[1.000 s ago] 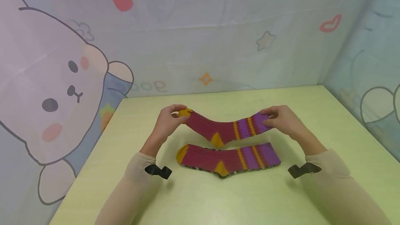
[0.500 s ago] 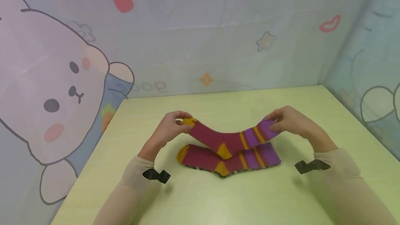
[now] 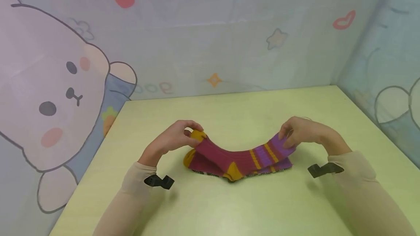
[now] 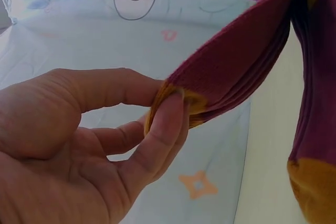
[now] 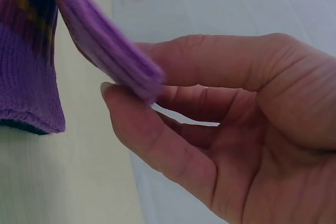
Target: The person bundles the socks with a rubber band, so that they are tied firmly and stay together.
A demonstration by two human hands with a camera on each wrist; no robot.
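A maroon sock (image 3: 220, 152) with yellow toe and heel and a purple striped cuff sags between both hands. My left hand (image 3: 177, 136) pinches its yellow toe; my right hand (image 3: 303, 132) pinches the purple cuff. Both ends are raised, while the middle hangs low over a matching sock (image 3: 203, 165) lying flat on the table, covering much of it. Beneath that lower sock, a dark patterned edge shows. The left wrist view has the held sock's toe (image 4: 194, 100) between thumb and fingers. In the right wrist view, the cuff (image 5: 113, 51) is between thumb and fingertips.
The pale yellow-green table (image 3: 229, 207) ends at a printed cloth backdrop (image 3: 197, 39) behind and at the sides. Black wrist mounts (image 3: 159, 181) sit on both sleeves.
The held sock has come down and nearer to me, from behind the lower sock to over it. Both hands still pinch its ends. The head view has shifted slightly.
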